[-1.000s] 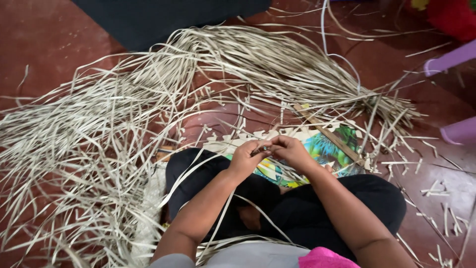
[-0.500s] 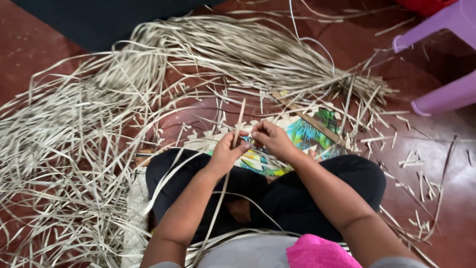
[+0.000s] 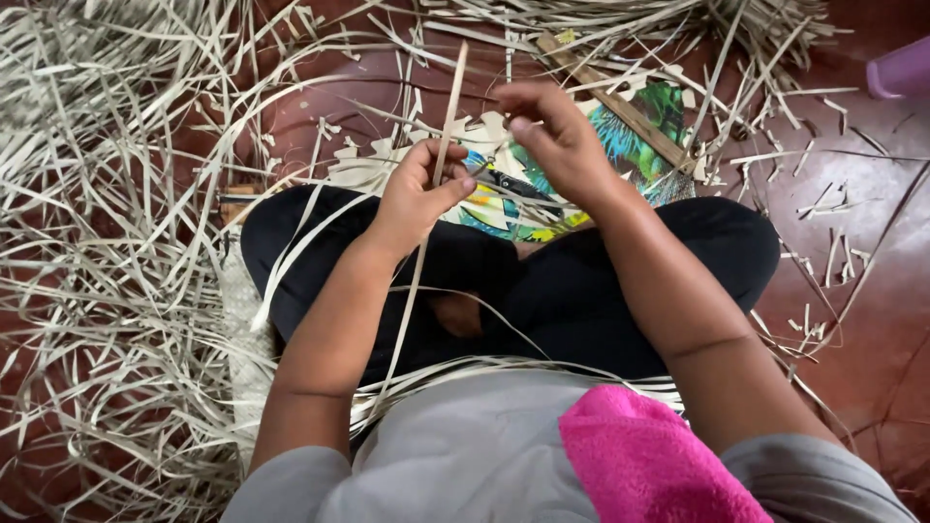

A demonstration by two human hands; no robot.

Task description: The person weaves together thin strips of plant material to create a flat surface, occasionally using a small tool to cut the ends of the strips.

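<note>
**Leaf strip pinched over the lap**

Nearest, pink cloth [image 3: 649, 465] on the lap. Beyond, left hand [image 3: 418, 194] pinching an upright leaf strip [image 3: 448, 116]; right hand [image 3: 552, 136] just right, fingers curled, apart from it. Farther, colourful mat [image 3: 542, 184], loose strips [image 3: 116, 242] crowding left and far; bare floor [image 3: 872, 252] right.

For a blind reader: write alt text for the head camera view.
Seated cross-legged on a red floor, a person pinches one long pale leaf strip upright in the left hand, right hand raised beside it. Heaps of dried strips surround them; a pink cloth lies in the lap.
</note>
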